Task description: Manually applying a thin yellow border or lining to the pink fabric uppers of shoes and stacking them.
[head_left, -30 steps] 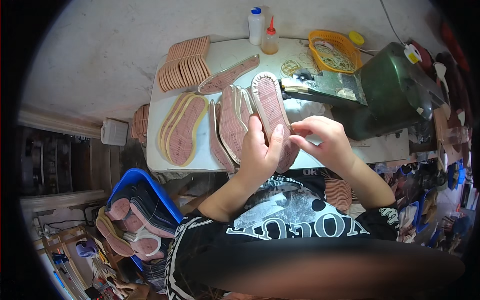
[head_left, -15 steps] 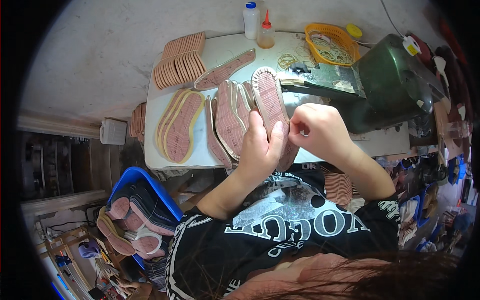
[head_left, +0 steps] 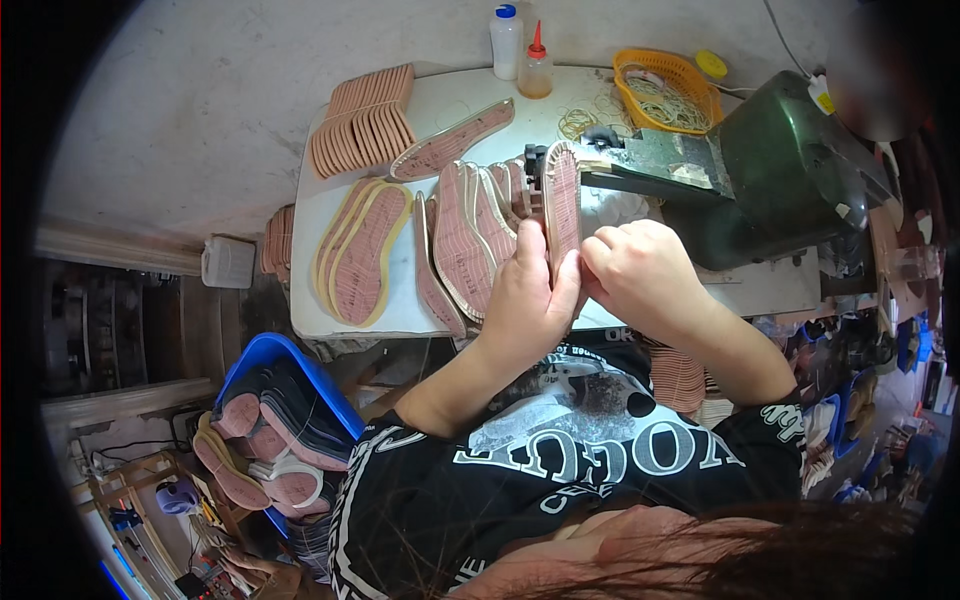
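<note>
Both hands grip one reddish-brown shoe sole [head_left: 561, 200] with a pale rim, held on edge above the white table [head_left: 320, 315]. My left hand [head_left: 528, 300] clasps its near end from the left. My right hand [head_left: 640, 272] pinches the same end from the right. The sole's far tip sits at the metal arm of a dark green machine [head_left: 770, 170]. Several similar soles [head_left: 462, 245] lean in a row just left of the held one.
Two soles [head_left: 358, 250] lie flat at the table's left, and a fanned stack of tan insoles [head_left: 362, 118] sits at the back left. Two glue bottles [head_left: 520, 45] and an orange basket [head_left: 668, 88] stand at the back. A blue bin [head_left: 275, 400] of soles is on the floor.
The held sole has tipped from lying nearly flat to standing on edge, and both hands have carried it slightly right toward the machine's arm.
</note>
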{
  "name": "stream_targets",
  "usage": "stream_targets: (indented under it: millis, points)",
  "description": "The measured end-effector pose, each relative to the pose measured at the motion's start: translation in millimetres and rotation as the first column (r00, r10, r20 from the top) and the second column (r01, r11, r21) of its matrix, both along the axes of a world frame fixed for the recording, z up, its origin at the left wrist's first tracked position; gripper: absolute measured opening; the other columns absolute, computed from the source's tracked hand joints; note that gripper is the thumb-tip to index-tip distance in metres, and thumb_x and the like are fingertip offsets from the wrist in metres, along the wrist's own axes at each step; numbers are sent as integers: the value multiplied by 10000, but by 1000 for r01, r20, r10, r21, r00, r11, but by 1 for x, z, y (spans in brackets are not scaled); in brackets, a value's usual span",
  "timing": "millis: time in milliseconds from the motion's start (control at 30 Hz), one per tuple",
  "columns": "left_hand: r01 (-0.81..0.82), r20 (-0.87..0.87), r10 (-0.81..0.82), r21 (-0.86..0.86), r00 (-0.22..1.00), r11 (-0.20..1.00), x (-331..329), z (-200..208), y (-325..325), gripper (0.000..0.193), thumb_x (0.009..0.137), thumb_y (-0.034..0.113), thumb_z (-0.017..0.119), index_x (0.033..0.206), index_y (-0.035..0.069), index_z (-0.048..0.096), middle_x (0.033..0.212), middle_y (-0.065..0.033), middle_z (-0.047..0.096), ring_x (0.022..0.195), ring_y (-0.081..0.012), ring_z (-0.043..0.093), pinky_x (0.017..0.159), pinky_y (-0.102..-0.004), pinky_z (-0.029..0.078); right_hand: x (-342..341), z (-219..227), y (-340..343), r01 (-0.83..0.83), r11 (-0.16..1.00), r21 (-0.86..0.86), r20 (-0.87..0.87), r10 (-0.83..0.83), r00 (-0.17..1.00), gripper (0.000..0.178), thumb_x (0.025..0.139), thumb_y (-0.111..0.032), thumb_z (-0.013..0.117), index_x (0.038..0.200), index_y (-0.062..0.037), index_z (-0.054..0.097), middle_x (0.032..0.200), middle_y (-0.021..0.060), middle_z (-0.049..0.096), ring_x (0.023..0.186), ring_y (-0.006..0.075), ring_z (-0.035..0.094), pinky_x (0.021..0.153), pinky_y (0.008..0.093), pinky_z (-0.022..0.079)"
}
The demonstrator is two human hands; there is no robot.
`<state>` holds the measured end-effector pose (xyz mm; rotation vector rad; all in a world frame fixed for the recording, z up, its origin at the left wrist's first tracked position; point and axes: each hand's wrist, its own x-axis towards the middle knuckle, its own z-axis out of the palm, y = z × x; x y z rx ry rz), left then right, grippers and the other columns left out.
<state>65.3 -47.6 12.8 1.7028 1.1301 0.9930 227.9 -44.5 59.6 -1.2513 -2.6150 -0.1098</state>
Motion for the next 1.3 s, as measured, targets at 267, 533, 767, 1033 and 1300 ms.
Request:
stream_targets:
  millis: [267,533,767,1033,1300]
  points:
    - [-11,80,18,-80,997,997,-6,9,5,294,920,85,546,1147,-28,398,1001,-155,613,927,-183,619,773,-306,485,25,-28,19,-382,550,-742,-667,-663,340,67,797,-98,625,770,-48,590,696,-35,573,618,49,524,575,184,414]
    - [106,617,52,-216,785,971,-4,-3,66,307,929,149,552,1183,-14,500,1071,-95,577,967,-141,564,862,-279,449,6,-84,-35,-717,281,-638,-596,-770,228,422,948,-303,521,1225,15,509,1093,158,639,949,211,644,769,312,524]
    - [-212,-235,215,38,948,977,8,-28,131,383,714,442,731,868,97,664,1075,-87,525,1134,-297,374,929,-511,340,-12,-66,-30,-616,489,-617,-589,-807,-51,409,983,-343,455,1115,25,571,967,167,672,749,213,684,577,263,534]
    - [-183,-218,182,16,959,983,35,-39,182,463,695,515,713,866,87,676,1093,-125,561,1125,-341,403,928,-517,360,2,-86,8,-519,570,-638,-615,-782,-103,395,973,-344,485,1046,30,589,844,158,679,617,164,660,513,225,501]
    - [78,260,-7,-266,966,961,-36,-12,188,496,897,449,566,1082,-6,644,1124,-176,636,1084,-204,560,938,-327,423,-40,-55,24,-559,559,-613,-615,-782,-107,306,971,-306,500,961,-10,581,713,91,646,521,110,582,450,189,428]
